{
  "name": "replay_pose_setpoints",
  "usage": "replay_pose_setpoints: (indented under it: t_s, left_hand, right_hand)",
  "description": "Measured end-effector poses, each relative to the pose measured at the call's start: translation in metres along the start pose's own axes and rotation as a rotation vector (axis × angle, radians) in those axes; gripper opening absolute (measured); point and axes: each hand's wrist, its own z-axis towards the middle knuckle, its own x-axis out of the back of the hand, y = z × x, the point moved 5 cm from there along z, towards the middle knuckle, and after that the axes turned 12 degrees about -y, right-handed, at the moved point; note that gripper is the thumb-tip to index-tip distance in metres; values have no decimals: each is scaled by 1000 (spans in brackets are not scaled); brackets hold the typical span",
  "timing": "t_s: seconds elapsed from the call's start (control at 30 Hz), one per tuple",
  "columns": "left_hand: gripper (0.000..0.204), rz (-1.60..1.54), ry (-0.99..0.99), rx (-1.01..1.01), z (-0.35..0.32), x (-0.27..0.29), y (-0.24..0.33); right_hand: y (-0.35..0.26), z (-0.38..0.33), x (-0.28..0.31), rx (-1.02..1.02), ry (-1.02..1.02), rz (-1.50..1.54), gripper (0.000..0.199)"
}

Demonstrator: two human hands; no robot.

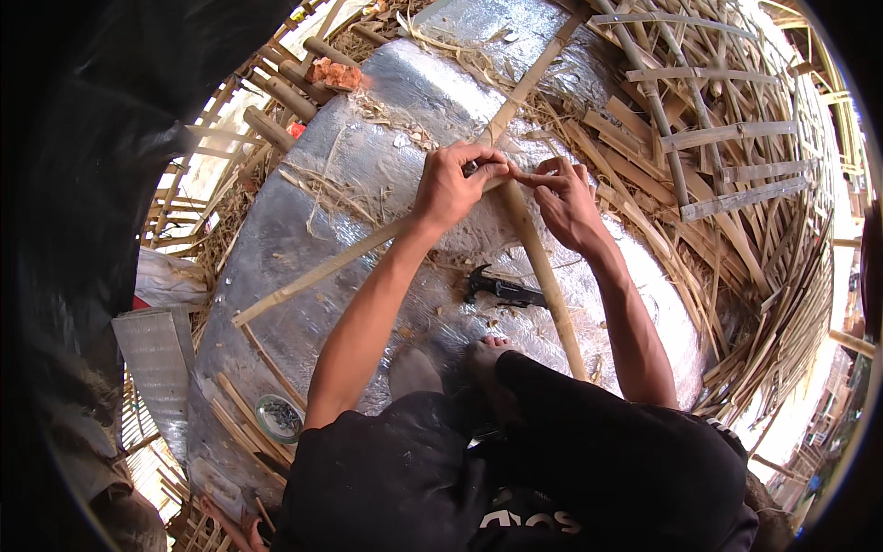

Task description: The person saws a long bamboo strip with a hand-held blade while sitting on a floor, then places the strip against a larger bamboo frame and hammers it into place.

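Note:
My left hand (452, 184) is closed around the upper end of a pale bamboo slat (317, 270), which slants down to the left. A small dark thing shows between its fingers, too hidden to name. Close by on the right, my right hand (566, 202) is closed, its thumb and fingertips pinching a thin brownish strip (526, 177) that reaches toward the left hand. A round bamboo pole (543, 267) runs from beneath the hands down toward my legs. Beyond them another bamboo slat (529, 81) extends up and right. Between my forearms lies a black hammer (504, 289).
Silvery foil sheeting (276, 221) covers the surface, scattered with shavings. A woven bamboo frame (690, 110) lies over many split strips at right. Broken brick (335, 74) sits far left. At lower left are a bowl (278, 419) of small dark pieces and a grey panel (154, 359).

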Motion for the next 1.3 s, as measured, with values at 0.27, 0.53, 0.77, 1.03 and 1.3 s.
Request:
replay_pose_setpoints:
  t_s: [0.27,0.53,0.77,1.03,1.3]
  left_hand:
    - [15,93,36,-112,-3,-1,3]
    - [24,206,74,-183,-9,-8,9]
    - [22,187,66,-144,-12,-13,0]
    - [23,178,92,-120,-14,-11,-6]
    - [22,209,76,-133,-16,-10,1]
  right_hand:
    - [-3,-2,2,7,-2,19,44]
    - [-3,-4,0,4,3,29,45]
    - [-2,-2,-2,33,41,-34,48]
    - [0,-2,-4,53,30,-44,47]
    - [-3,-3,-6,67,40,-44,44]
